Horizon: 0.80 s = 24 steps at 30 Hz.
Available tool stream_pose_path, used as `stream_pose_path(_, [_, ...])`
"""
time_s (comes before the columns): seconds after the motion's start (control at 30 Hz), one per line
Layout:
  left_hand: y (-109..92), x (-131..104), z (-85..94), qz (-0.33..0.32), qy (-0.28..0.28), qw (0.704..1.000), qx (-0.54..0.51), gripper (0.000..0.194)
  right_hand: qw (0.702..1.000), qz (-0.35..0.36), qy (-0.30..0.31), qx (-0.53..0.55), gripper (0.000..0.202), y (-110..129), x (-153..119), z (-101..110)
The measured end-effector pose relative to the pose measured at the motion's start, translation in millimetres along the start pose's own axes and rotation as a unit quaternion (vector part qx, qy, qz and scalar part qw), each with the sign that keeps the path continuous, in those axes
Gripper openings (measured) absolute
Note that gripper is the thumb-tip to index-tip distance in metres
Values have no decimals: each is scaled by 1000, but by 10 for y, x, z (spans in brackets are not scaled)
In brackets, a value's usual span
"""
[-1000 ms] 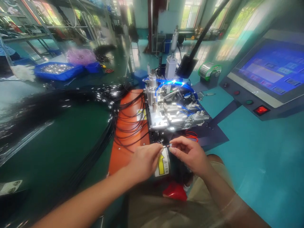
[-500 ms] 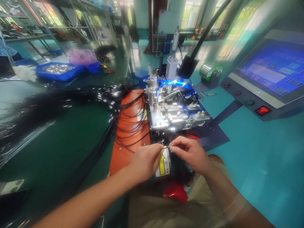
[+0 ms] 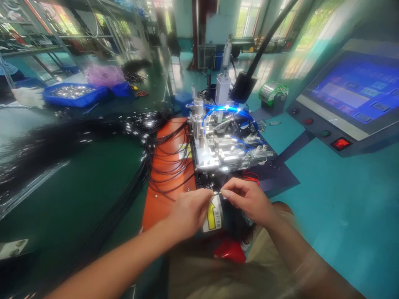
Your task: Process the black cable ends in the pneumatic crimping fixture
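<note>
My left hand (image 3: 193, 209) pinches a thin black cable (image 3: 216, 193) close to its end. Facing it, my right hand (image 3: 246, 199) closes thumb and forefinger on the tip of that same cable; the tip itself is mostly hidden by the fingers. Both hands are above a white label with a yellow arrow (image 3: 212, 218), at the near end of the machine (image 3: 227, 145). Several black cables (image 3: 170, 170) lie in loops across the orange plate (image 3: 162, 141) left of the machine, their ends at its edge.
A large bundle of black cables (image 3: 124, 203) curves over the green table (image 3: 81, 178). Behind it stands a blue tray (image 3: 90, 97) of small metal parts. To the right are a screen panel (image 3: 352, 95) and a solder wire spool (image 3: 272, 94). Something red (image 3: 230, 250) lies below my hands.
The view has shifted slightly. My right fingertips have closed in over the cable tip, which showed a little more before; my left hand keeps its pinch.
</note>
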<state>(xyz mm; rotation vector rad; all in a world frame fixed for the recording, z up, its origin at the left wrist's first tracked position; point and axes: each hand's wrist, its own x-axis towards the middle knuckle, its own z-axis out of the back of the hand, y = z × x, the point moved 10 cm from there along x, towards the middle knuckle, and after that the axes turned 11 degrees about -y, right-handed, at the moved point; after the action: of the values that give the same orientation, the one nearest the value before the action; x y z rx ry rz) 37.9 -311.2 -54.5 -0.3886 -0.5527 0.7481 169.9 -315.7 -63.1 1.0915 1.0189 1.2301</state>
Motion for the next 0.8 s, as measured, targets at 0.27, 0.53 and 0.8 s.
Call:
stream_pose_path(0.27, [-19,32,75,16,-34,999,27,24,999,17,-45,17,21,42,15,-13])
stream_pose_path(0.53, [-24,24,77,14,-45,999,15,27,992,41,-110,41,23,8,-5,-61])
stream_pose_path(0.8, [-51,3,19,-10,-22,1000,-4,24,982,35,-154,100,23,-51,-42,-154])
